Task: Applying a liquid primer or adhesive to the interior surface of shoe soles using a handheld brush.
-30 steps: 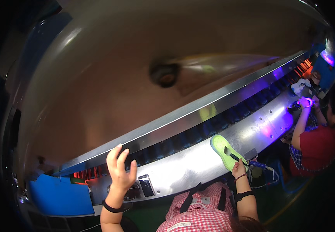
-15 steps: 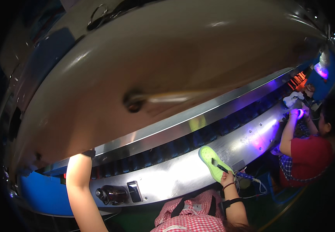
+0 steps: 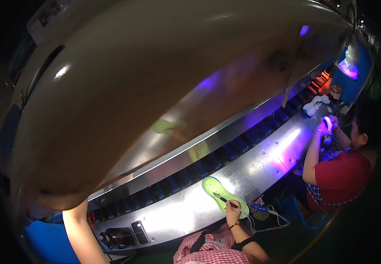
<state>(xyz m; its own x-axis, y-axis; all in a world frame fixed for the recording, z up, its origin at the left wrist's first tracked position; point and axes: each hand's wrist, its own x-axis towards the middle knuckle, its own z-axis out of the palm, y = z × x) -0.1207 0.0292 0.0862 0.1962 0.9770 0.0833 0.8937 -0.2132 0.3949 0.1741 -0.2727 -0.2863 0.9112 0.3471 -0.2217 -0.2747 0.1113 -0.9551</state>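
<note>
My right hand point(image 3: 233, 212) is closed around a slim black-handled brush point(image 3: 225, 200), its dark tip on the upper face of a lime-green shoe sole point(image 3: 212, 186). The sole lies flat and slanted on a shiny metal bench, with small dots at its far end. A pale tube or cord runs down beside my right wrist. My left forearm point(image 3: 79, 233) reaches up at the left and passes behind a large glossy brown surface point(image 3: 124, 105). That surface hides my left hand and anything it may hold.
Behind the metal bench point(image 3: 168, 218) runs a dark ribbed conveyor point(image 3: 195, 171). A dark bottle point(image 3: 119, 237) lies beside a phone-like rectangle point(image 3: 139, 232). At right, a co-worker in red point(image 3: 342, 180) handles a glowing piece beneath a purple lamp point(image 3: 348, 68). White shoe-like pieces point(image 3: 316, 105) lie there.
The whole view has shifted, so bench, sole and co-worker sit further left. The brush tip lies nearer the middle of the sole. My left forearm still goes behind the brown surface.
</note>
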